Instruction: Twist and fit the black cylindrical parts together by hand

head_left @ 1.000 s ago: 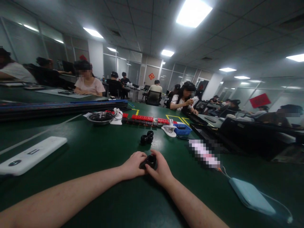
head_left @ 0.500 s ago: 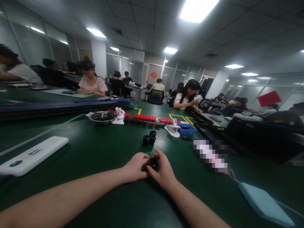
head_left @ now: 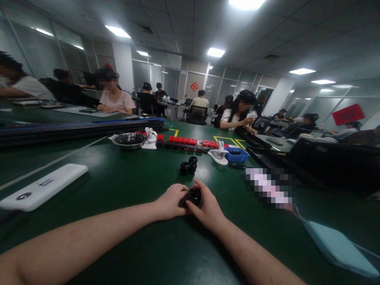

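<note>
A black round part (head_left: 195, 194) with a ring-like top is held between both hands, low over the green table (head_left: 142, 245). Its exact kind is too dark to make out. My left hand (head_left: 171, 201) grips it from the left, fingers bent and partly hidden behind it. From the other side, the thumb and curved fingers of my right hand (head_left: 210, 208) close around it. Just beyond the fingers, three similar black round parts (head_left: 184, 168) are grouped on the table.
Farther back stand a metal bowl (head_left: 128, 145) with black cable, white clips (head_left: 219, 154), red strips (head_left: 182, 139) and a blue bin (head_left: 236, 156). A white power bank (head_left: 47, 188) lies left, a light-blue case (head_left: 338, 247) right. Several people sit beyond.
The camera view has shifted slightly, so the table items appear a little higher and mostly farther right. Both hands keep hold of the black round part, with little visible change in grip.
</note>
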`<state>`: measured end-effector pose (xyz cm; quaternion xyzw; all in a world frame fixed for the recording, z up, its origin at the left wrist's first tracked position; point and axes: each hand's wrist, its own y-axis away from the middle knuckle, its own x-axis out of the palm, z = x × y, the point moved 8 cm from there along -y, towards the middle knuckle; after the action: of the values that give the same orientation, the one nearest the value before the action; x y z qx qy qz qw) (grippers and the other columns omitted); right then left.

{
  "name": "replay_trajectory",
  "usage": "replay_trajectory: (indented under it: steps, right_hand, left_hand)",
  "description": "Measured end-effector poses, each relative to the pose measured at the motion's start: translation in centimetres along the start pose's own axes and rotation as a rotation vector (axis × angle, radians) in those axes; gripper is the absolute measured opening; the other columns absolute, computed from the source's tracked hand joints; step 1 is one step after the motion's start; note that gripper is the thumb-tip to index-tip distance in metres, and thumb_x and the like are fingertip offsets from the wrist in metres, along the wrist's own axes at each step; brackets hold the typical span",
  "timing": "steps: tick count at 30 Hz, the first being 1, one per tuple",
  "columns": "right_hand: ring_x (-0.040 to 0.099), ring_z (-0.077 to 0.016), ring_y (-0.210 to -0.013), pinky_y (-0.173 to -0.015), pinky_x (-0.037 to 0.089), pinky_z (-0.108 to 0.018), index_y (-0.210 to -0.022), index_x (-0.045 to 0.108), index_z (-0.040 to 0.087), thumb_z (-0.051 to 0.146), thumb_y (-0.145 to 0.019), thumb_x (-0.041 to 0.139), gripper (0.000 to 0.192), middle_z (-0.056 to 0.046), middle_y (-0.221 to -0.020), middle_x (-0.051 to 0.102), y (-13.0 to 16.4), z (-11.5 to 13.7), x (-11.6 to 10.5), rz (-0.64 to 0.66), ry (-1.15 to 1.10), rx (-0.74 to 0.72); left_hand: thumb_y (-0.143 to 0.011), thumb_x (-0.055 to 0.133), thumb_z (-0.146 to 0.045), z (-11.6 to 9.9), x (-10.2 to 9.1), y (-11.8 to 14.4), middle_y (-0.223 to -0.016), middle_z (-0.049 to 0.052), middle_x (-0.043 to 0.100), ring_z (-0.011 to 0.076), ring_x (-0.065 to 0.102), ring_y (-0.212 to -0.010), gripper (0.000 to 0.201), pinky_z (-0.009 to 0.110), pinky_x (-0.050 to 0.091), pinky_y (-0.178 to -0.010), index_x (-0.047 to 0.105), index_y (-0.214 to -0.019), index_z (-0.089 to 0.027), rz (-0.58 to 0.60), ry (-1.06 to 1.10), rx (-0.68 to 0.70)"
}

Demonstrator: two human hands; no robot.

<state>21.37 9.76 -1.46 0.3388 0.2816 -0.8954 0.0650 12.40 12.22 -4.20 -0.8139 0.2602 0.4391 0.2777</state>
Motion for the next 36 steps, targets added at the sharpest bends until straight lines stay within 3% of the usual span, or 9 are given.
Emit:
replay_trajectory:
  steps: [5, 12, 16, 22, 30, 36]
  right_hand:
    - [0.046, -0.0230, -0.111, -0.096, 0.036, -0.042, -0.132, 0.025, 0.020, 0.016, -0.068, 0.060, 0.072, -0.010, -0.121, 0.049, 0.1, 0.5, 0.4, 0.103, 0.017, -0.037]
    - [0.051, -0.0251, -0.097, -0.086, 0.042, -0.043, -0.123, 0.038, 0.020, 0.024, -0.063, 0.068, 0.067, -0.008, -0.103, 0.053, -0.1, -0.2, -0.9, -0.053, 0.081, -0.006]
    - [0.053, -0.0213, -0.092, -0.085, 0.043, -0.039, -0.125, 0.033, 0.020, 0.017, -0.067, 0.061, 0.064, -0.006, -0.099, 0.054, 0.0, -0.4, -1.0, -0.083, 0.025, 0.013]
    - [0.047, -0.0226, -0.106, -0.093, 0.037, -0.041, -0.132, 0.022, 0.020, 0.013, -0.068, 0.056, 0.073, -0.009, -0.115, 0.049, 0.2, 0.2, -0.4, 0.010, 0.001, -0.031]
    - [0.052, -0.0208, -0.089, -0.084, 0.044, -0.039, -0.131, 0.024, 0.020, 0.021, -0.066, 0.064, 0.077, -0.006, -0.100, 0.051, 0.0, -0.7, -0.9, -0.050, 0.040, 0.063]
    - [0.051, -0.0207, -0.102, -0.091, 0.041, -0.040, -0.134, 0.017, 0.021, 0.011, -0.070, 0.053, 0.075, -0.008, -0.111, 0.052, -0.1, 0.5, -0.4, 0.022, -0.028, -0.038]
  left_hand:
    - [-0.068, 0.064, -0.030, 0.0, 0.2, 0.0, -0.113, 0.008, 0.049, 0.0279, 0.040, -0.109, 0.040, 0.041, 0.032, -0.095, 0.056, -0.105, -0.018, 0.015, -0.031, 0.013]
    - [-0.071, 0.063, -0.039, -0.5, -0.2, 0.0, -0.107, 0.007, 0.051, 0.0265, 0.044, -0.102, 0.036, 0.039, 0.036, -0.090, 0.057, -0.099, -0.018, -0.016, -0.027, 0.032]
    - [-0.071, 0.063, -0.040, -0.6, -0.3, 0.0, -0.107, 0.006, 0.051, 0.0263, 0.044, -0.103, 0.035, 0.040, 0.036, -0.090, 0.057, -0.100, -0.020, -0.019, -0.017, 0.025]
    - [-0.070, 0.063, -0.040, -0.3, -0.2, 0.1, -0.109, 0.007, 0.051, 0.0271, 0.042, -0.106, 0.037, 0.040, 0.035, -0.091, 0.058, -0.100, -0.019, -0.017, -0.013, 0.024]
    - [-0.071, 0.062, -0.042, -0.7, -0.7, 0.2, -0.107, 0.006, 0.052, 0.0263, 0.045, -0.103, 0.035, 0.039, 0.036, -0.091, 0.059, -0.098, -0.020, -0.015, 0.000, 0.014]
    - [-0.070, 0.062, -0.043, -0.7, -0.5, 0.2, -0.110, 0.006, 0.051, 0.0275, 0.043, -0.105, 0.038, 0.040, 0.034, -0.092, 0.058, -0.101, -0.021, 0.002, -0.012, 0.013]
